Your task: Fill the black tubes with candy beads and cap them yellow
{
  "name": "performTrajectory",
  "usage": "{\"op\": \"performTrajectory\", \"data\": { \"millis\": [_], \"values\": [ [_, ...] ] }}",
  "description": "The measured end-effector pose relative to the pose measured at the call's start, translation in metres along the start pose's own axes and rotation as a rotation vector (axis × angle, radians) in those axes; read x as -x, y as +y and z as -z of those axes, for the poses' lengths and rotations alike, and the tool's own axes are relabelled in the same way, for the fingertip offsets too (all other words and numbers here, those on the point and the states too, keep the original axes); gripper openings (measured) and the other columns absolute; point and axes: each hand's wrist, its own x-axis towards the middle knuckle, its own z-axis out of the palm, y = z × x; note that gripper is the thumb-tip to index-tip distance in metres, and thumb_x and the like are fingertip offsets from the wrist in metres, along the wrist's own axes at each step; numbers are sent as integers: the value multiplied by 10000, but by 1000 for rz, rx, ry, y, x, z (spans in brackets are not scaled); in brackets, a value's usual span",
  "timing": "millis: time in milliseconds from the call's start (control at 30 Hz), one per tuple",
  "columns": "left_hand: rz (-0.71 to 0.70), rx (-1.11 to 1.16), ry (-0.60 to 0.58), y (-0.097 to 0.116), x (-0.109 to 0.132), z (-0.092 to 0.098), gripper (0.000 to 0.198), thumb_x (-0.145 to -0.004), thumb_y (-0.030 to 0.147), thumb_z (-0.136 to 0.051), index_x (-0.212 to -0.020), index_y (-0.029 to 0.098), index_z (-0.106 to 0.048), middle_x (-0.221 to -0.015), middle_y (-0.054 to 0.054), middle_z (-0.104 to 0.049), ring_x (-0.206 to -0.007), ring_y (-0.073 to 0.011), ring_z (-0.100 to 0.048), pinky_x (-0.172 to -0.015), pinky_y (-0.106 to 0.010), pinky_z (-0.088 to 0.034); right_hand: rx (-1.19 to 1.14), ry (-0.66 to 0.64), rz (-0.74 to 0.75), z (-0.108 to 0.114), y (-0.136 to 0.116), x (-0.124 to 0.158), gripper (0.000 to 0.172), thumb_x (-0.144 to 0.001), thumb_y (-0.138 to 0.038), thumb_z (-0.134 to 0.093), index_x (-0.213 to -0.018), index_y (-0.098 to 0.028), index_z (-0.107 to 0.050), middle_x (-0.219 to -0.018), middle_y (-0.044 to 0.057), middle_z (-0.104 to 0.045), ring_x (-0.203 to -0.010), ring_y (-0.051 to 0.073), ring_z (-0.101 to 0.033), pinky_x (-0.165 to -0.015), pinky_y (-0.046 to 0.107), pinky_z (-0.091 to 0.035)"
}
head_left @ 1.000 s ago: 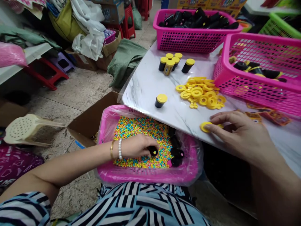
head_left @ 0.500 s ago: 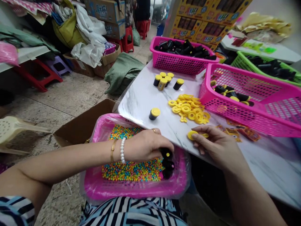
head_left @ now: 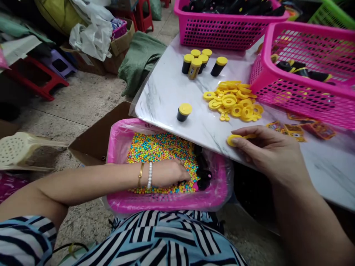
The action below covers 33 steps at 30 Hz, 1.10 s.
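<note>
My left hand (head_left: 170,173) is down among small multicoloured balls (head_left: 158,147) in a plastic-lined pink basket (head_left: 122,201). Its fingers are closed round a black tube, mostly hidden, with only a dark edge showing beneath them. Several other black tubes (head_left: 204,179) lie at the basket's right end. Over the table's front edge, my right hand (head_left: 266,151) pinches a yellow cap (head_left: 234,140) between thumb and fingers. Ahead of it lies a heap of yellow caps (head_left: 233,101). One black tube with a yellow lid (head_left: 183,112) stands alone near the table's left corner.
Several capped tubes (head_left: 195,66) stand farther back on the white table (head_left: 158,92). Two pink baskets (head_left: 210,33) with black tubes sit behind and to the right. Orange printed pieces (head_left: 294,131) lie near the right one. Left are a cardboard box (head_left: 94,129) and a pale stool (head_left: 19,147).
My left hand has moved left from the black tubes into the coloured balls. My right hand keeps its pinch on the yellow cap. The view has tilted downward.
</note>
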Motion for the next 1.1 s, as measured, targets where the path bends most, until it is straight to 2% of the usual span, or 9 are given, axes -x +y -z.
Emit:
{"op": "performTrajectory", "data": {
  "millis": [67,167,267,367,500,633,900,1000,1100],
  "values": [
    [150,199,69,-2,2,11,218,-786,95,-726,-986,160,-670,-863,-40,-708,-799,-164,-611,-773,-288,-468,-22,-1,-18,0,1,-1,311,-690,-451,-787,-911,-247,-710,-540,-34,-527,-420,84,-376,-367,224,-237],
    [359,595,178,1,3,30,322,-765,157,-770,-1071,166,-667,-739,19,-645,-679,-115,-574,-659,-235,-452,-47,-7,-51,1,0,-2,323,-692,-468,-786,-910,-245,-706,-526,-35,-526,-416,83,-395,-366,213,-256],
    [403,918,307,11,-2,47,338,-763,188,-761,-1085,161,-665,-660,56,-563,-600,-81,-506,-589,-203,-419,-105,-45,-91,2,-3,-3,344,-697,-487,-782,-905,-227,-697,-527,-27,-546,-425,85,-442,-384,202,-303],
    [358,1029,476,19,-15,66,334,-752,176,-745,-1074,146,-660,-673,53,-552,-612,-74,-496,-588,-195,-417,-277,-131,-174,3,-8,-4,371,-671,-478,-806,-895,-205,-690,-547,-19,-567,-427,80,-471,-401,194,-347],
    [419,888,623,18,-39,85,307,-725,121,-730,-1022,138,-658,-660,52,-584,-598,-74,-527,-606,-203,-443,-508,-169,-235,0,-16,-9,393,-575,-423,-869,-851,-191,-711,-569,-16,-576,-410,58,-458,-371,171,-338],
    [540,603,673,10,-55,83,262,-718,104,-728,-974,138,-681,-647,46,-620,-570,-82,-536,-589,-213,-444,-567,-222,-262,-8,-24,-16,392,-567,-397,-886,-851,-183,-721,-540,-18,-582,-391,47,-463,-382,156,-346],
    [408,502,707,11,-55,75,260,-781,68,-656,-999,186,-734,-890,-11,-743,-763,-126,-643,-749,-260,-513,-508,-344,-258,-18,-32,-17,369,-630,-395,-862,-810,-163,-639,-574,-11,-617,-423,65,-524,-455,178,-419],
    [437,414,741,9,-56,74,237,-769,114,-709,-991,188,-747,-876,-34,-720,-793,-148,-631,-754,-277,-507,-470,-341,-277,-18,-34,-15,381,-629,-407,-858,-789,-161,-616,-578,-10,-606,-435,78,-529,-450,189,-427],
    [470,368,736,9,-56,73,220,-749,124,-732,-961,180,-759,-729,-10,-660,-670,-126,-574,-666,-256,-467,-456,-331,-298,-18,-35,-13,382,-652,-425,-841,-785,-161,-599,-605,-5,-605,-453,83,-533,-444,191,-427]
  ]
}}
